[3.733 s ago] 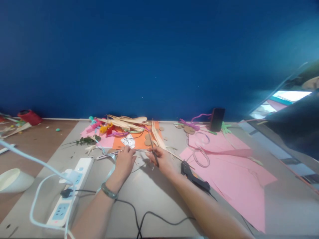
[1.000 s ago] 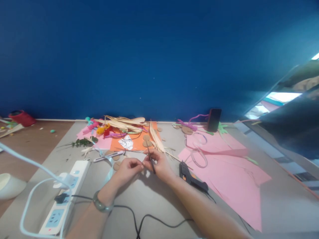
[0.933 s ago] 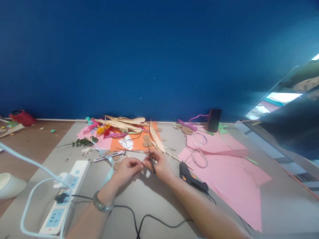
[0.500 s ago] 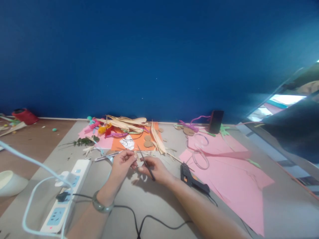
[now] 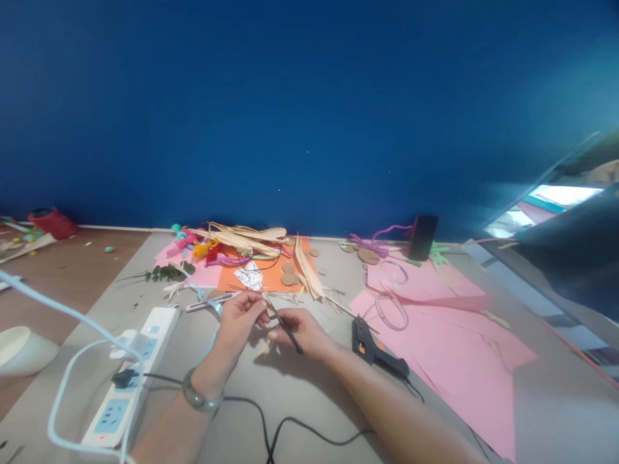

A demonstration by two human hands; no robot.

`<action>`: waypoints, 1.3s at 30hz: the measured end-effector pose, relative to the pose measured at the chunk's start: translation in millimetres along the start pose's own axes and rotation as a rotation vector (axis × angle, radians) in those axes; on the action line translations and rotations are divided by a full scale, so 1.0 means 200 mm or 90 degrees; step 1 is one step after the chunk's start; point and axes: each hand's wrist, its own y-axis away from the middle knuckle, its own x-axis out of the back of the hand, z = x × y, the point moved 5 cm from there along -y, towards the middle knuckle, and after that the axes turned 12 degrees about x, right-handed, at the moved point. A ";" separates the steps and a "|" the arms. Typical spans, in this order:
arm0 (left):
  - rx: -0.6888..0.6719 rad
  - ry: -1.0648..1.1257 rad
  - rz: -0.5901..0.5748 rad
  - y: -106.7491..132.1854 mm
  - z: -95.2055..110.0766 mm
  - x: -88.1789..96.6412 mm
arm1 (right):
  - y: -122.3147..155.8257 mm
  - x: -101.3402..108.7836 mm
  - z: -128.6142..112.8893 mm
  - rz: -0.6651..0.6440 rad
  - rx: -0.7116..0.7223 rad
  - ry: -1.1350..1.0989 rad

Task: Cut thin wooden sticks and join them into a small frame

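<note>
My left hand point(image 5: 239, 320) is pinched shut on a thin pale straw strip just above the grey table point(image 5: 300, 399). My right hand point(image 5: 304, 332) is closed round a thin dark tool point(image 5: 286, 327), maybe tweezers or small scissors, whose tip points up-left at the left fingertips. The two hands almost touch. A few pale scraps lie under them. A green bangle sits on my left wrist.
A black glue gun point(image 5: 374, 345) lies right of my right hand, its cord trailing toward me. A white power strip point(image 5: 130, 374) lies at left. Pink paper sheets point(image 5: 449, 341) cover the right. Orange paper point(image 5: 268, 274), straw strips, cardboard discs and a phone point(image 5: 422, 236) lie at the back.
Both hands have shifted a little left and toward me. The dark tool has tilted from near upright to slanting up-left. My left fingers have come up to its tip.
</note>
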 end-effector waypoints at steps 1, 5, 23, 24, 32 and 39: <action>0.000 -0.001 -0.001 0.00 0.00 0.00 | 0.00 0.00 0.00 -0.002 -0.002 -0.004; 0.000 -0.003 -0.004 0.00 -0.01 0.00 | 0.00 0.00 0.01 -0.005 -0.010 -0.003; 0.009 -0.002 0.000 0.00 -0.01 0.00 | 0.00 0.02 0.02 0.004 -0.023 0.038; 0.007 -0.001 0.001 0.00 -0.01 0.00 | 0.00 0.02 0.02 0.006 -0.027 0.039; 0.005 0.000 0.004 0.00 -0.01 0.00 | 0.01 0.03 0.01 0.007 -0.037 0.058; 0.001 -0.010 0.001 -0.01 -0.01 0.01 | 0.00 0.04 0.01 0.004 -0.027 0.072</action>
